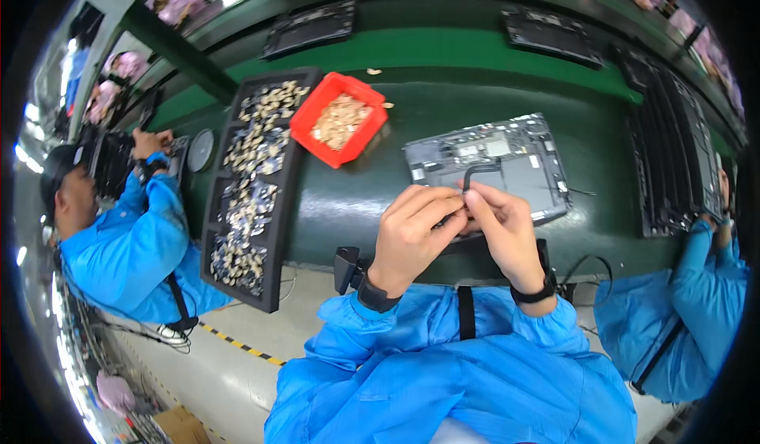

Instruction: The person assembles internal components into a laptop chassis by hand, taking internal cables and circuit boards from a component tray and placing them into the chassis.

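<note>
My left hand [418, 230] and my right hand [504, 226] meet fingertip to fingertip at the front edge of an opened laptop base [522, 176]. Both are closed in a pinch, and whatever small thing lies between the fingers is mostly hidden. Just beyond the fingertips, a black bent strip [467, 176] runs over the laptop base; I cannot tell if it is held or part of the laptop. Circuit boards line the base's far side, with flat grey panels nearer me.
Left of the laptop stand a red bin [354, 145] of small tan pieces and a long black tray [273, 290] full of small parts. Black racks [661, 151] stand at right. More laptop bases [310, 28] lie at the back. Co-workers in blue [127, 238] sit either side.
</note>
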Motion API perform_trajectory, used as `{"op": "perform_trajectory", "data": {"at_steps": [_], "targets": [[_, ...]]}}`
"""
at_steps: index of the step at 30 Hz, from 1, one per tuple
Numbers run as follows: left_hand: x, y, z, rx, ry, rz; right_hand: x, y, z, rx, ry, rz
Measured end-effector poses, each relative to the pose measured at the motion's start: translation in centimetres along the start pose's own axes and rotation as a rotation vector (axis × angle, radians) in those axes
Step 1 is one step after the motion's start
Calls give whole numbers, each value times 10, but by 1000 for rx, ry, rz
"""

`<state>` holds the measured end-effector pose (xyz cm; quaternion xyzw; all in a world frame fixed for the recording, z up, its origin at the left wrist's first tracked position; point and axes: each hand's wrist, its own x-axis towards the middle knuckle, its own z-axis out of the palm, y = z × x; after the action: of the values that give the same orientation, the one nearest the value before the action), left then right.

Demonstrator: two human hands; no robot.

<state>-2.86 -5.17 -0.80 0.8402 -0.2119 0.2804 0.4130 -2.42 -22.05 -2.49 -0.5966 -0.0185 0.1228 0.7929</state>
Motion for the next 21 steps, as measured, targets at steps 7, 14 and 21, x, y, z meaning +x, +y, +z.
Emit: {"op": "perform_trajectory", "data": {"at_steps": [7,14,21], "targets": [[-9,7,26,-119,-99,28,-7,-1,-20,-75,136,-123],[9,18,27,-250,-130,-210,-6,5,-34,-841,247,-599],[12,18,28,-333,-76,-450,-12,1,-18,-896,271,-676]]}}
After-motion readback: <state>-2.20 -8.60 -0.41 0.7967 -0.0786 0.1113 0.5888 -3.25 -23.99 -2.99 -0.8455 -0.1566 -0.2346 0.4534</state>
